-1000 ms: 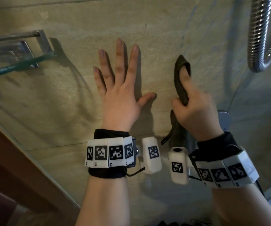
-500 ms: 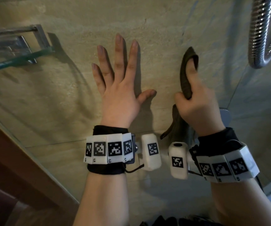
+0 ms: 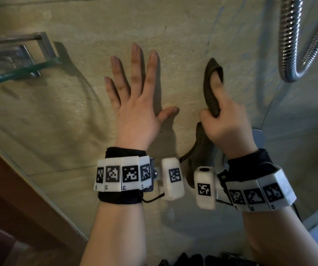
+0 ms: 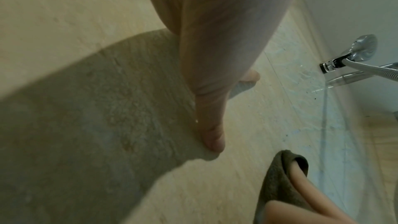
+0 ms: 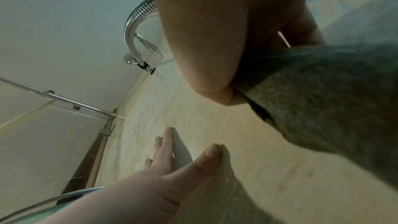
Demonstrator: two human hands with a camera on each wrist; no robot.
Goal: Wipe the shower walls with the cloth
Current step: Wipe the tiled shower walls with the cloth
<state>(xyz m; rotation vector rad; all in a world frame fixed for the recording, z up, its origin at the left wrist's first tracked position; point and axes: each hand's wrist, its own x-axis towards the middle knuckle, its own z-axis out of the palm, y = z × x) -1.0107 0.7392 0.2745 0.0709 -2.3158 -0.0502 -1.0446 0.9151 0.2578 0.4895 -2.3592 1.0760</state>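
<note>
A beige stone shower wall fills the head view. My left hand lies flat on it with the fingers spread and straight, holding nothing. To its right my right hand grips a dark grey-brown cloth and presses it against the wall, one finger tucked into the cloth's upper fold. The cloth's loose end hangs below the hand. The right wrist view shows the cloth bunched under my thumb, the left hand flat nearby. In the left wrist view the cloth sits beside my thumb.
A chrome shower hose loops at the upper right, near the corner with the side wall. A glass shelf on a metal bracket juts out at the left. A glass panel edge and brown frame run along the lower left.
The right hand with the cloth slid up and a little right on the wall, then eased back down slightly. The left hand stays flat on the wall.
</note>
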